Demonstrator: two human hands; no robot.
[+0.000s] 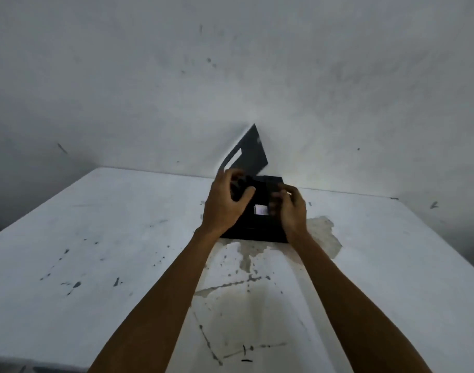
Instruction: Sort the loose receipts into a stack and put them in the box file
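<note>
**Both hands at the open box file by the far edge of the tabletop**

A black box file [253, 227] sits on the white, paint-chipped tabletop [101, 238], close to its far edge where it meets the grey-white wall [230, 63]. Its near side rests at the top of a patch of worn, bare surface [322, 232] that runs from the middle of the tabletop towards the near edge. The file's lid [250, 154] stands raised, leaning back against the wall, with a pale slot-shaped strip showing on its left part.

The left hand [226, 204] lies over the left side of the open file, fingers curled and thumb pressed inward around something dark near the lid's hinge; what exactly it grips is blurred and cannot be told. The right hand [289, 208] is over the right side of the file, fingers bent downward into the interior; whether it pinches anything cannot be told, because its fingertips are smeared by motion blur.

Between the two hands, inside the file, a small white stack of receipts [260, 210] shows against the black interior, just beside the right hand's fingers. Whether those fingers touch the paper is unclear.

Both bare forearms reach in from the near edge, well apart at the bottom and closing towards the file.
</note>
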